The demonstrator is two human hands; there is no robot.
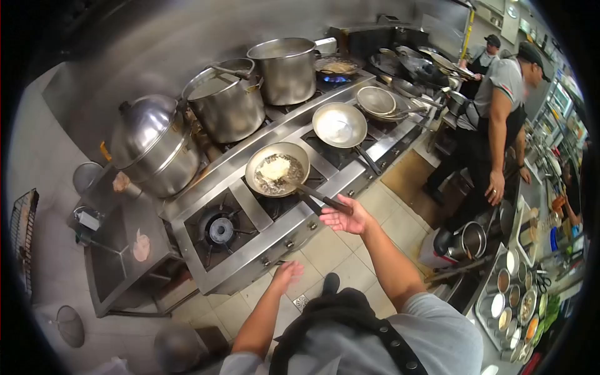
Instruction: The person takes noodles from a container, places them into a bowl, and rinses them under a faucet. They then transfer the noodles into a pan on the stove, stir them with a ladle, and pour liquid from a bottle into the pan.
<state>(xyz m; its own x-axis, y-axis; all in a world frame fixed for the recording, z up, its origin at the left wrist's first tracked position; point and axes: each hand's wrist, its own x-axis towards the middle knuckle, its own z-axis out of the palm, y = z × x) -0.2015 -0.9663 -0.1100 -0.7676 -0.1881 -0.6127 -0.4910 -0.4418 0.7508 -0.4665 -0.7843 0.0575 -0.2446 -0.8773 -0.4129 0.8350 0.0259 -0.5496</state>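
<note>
A frying pan [254, 164] sits on a front burner of the stove, with pale food [274, 168] in bubbling oil. A long utensil with a dark handle [326, 199] rests across the pan's rim; its working end is hidden in the oil. My right hand [347, 216] is beside the handle's end, palm up with fingers spread, apparently holding nothing. Lower down, in front of the stove knobs, my left hand [288, 275] hangs slightly blurred, with fingers loosely extended and nothing visible in them.
Another pan [338, 124] stands to the right, its handle projecting over the stove's front edge. Large steel pots [227, 109] line the back. A co-worker [498, 106] stands at the right near the counter with ingredient containers [513, 295]. A blue flame [336, 79] burns at the rear.
</note>
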